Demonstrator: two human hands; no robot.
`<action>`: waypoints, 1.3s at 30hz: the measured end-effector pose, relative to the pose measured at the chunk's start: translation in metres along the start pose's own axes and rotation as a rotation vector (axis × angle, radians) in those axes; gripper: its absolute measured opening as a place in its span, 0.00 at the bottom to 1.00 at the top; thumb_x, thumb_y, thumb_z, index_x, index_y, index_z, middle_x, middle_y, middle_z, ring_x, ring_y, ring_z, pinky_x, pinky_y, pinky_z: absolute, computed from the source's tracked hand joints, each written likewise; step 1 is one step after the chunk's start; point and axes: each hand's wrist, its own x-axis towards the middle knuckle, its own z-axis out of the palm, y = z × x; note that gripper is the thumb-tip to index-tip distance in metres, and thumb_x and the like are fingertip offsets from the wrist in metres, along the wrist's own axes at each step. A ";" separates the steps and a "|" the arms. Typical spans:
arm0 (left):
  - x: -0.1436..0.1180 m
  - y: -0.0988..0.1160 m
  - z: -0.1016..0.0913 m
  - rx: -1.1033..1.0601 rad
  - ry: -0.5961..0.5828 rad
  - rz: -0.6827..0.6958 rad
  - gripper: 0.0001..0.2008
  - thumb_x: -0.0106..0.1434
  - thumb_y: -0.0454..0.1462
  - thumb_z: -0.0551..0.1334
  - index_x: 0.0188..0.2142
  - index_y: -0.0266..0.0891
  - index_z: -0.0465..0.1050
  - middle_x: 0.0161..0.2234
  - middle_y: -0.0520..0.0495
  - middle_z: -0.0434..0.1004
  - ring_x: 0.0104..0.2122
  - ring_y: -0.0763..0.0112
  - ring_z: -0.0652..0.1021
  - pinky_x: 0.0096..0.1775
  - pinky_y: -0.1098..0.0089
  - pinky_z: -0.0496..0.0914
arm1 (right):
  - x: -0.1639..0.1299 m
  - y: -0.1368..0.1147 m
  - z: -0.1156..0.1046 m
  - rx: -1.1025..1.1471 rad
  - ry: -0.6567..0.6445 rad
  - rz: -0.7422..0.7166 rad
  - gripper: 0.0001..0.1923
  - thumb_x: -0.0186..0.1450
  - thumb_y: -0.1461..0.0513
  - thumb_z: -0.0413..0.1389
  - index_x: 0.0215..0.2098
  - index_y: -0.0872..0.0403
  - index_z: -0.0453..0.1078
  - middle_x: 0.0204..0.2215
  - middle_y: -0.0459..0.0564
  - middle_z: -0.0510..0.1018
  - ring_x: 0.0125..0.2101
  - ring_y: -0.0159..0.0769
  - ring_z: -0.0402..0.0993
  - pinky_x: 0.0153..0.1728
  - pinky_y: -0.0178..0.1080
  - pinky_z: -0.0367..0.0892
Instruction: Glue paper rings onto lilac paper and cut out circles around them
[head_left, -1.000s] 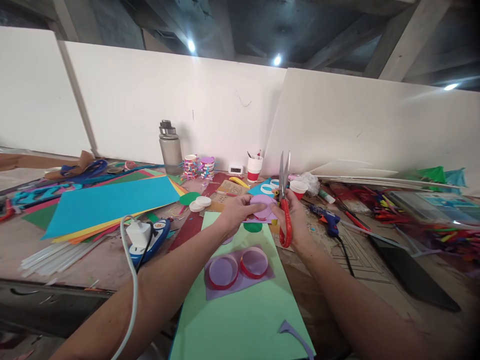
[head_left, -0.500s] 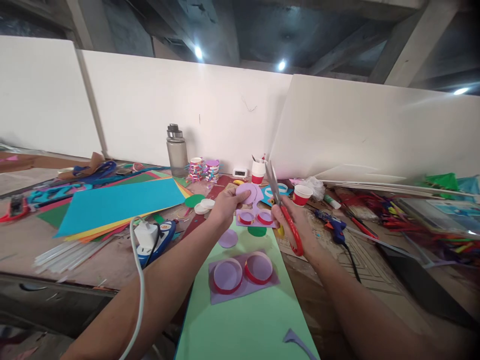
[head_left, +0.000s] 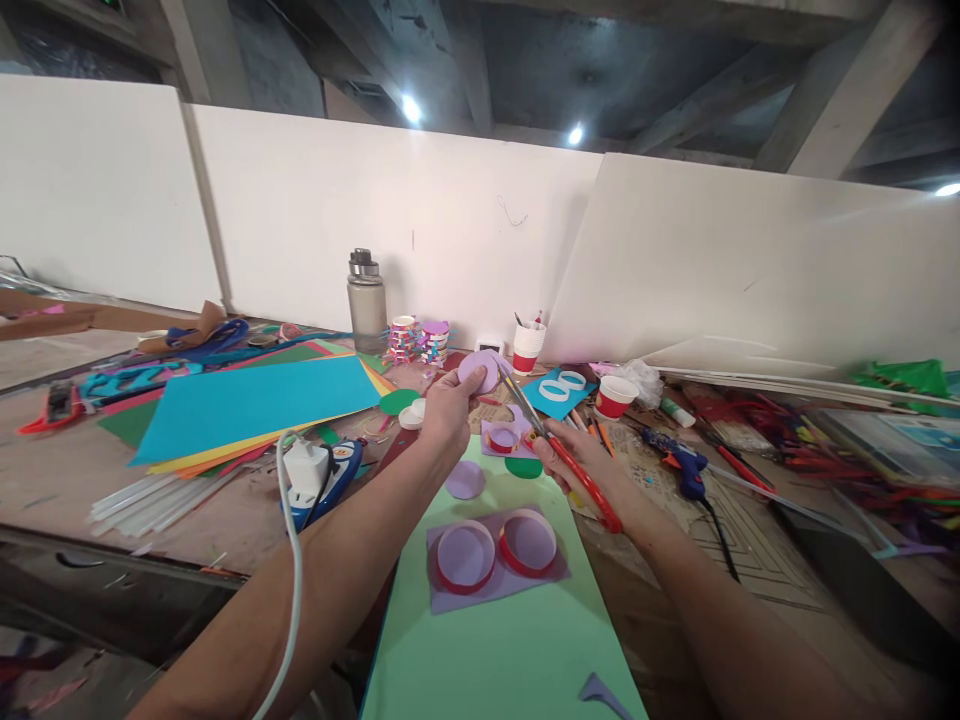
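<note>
My left hand (head_left: 444, 408) holds up a lilac paper disc (head_left: 478, 371) above the table. My right hand (head_left: 574, 458) grips red-handled scissors (head_left: 559, 448), whose blades slant up and left to the disc's right edge. Just below the blades lies a small lilac scrap with a red ring (head_left: 501, 438) on it. Nearer to me, a lilac paper piece (head_left: 493, 581) carrying two red rings (head_left: 465, 555) rests on a light green sheet (head_left: 502, 640). A loose lilac disc (head_left: 465, 480) and a green disc (head_left: 523, 466) lie at the sheet's far end.
Stacked coloured sheets with a blue one on top (head_left: 251, 400) lie at left, beside a grey bottle (head_left: 367, 300). A white charger with cable (head_left: 304, 470), glue sticks (head_left: 142, 495), a blue glue gun (head_left: 679, 462), paper cups (head_left: 613, 396) and white boards (head_left: 750, 270) surround the work spot.
My left hand lifted the lilac disc up and away from the scrap, which now lies on the table. The scissors tilted from upright to slanting left, toward the disc.
</note>
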 end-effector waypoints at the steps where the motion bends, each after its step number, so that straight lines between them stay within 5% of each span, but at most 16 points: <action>1: 0.000 0.000 0.000 0.002 -0.008 0.003 0.14 0.44 0.35 0.76 0.28 0.34 0.75 0.25 0.52 0.76 0.21 0.82 0.69 0.21 0.77 0.55 | 0.000 0.000 0.000 0.009 0.000 -0.002 0.17 0.64 0.47 0.55 0.31 0.51 0.61 0.17 0.40 0.62 0.17 0.28 0.58 0.18 0.34 0.54; 17: -0.019 -0.011 0.009 0.026 -0.254 -0.134 0.25 0.35 0.42 0.79 0.32 0.33 0.78 0.28 0.49 0.79 0.25 0.76 0.76 0.28 0.76 0.68 | 0.005 0.014 0.005 0.158 0.115 0.015 0.17 0.65 0.48 0.55 0.30 0.49 0.57 0.20 0.39 0.61 0.19 0.29 0.57 0.19 0.35 0.56; 39: -0.018 -0.017 0.008 0.094 -0.271 -0.124 0.19 0.42 0.41 0.76 0.32 0.33 0.78 0.29 0.46 0.79 0.25 0.75 0.75 0.27 0.74 0.64 | 0.006 0.022 0.006 -0.006 0.155 -0.017 0.19 0.66 0.46 0.52 0.29 0.49 0.56 0.20 0.41 0.59 0.19 0.30 0.57 0.20 0.36 0.54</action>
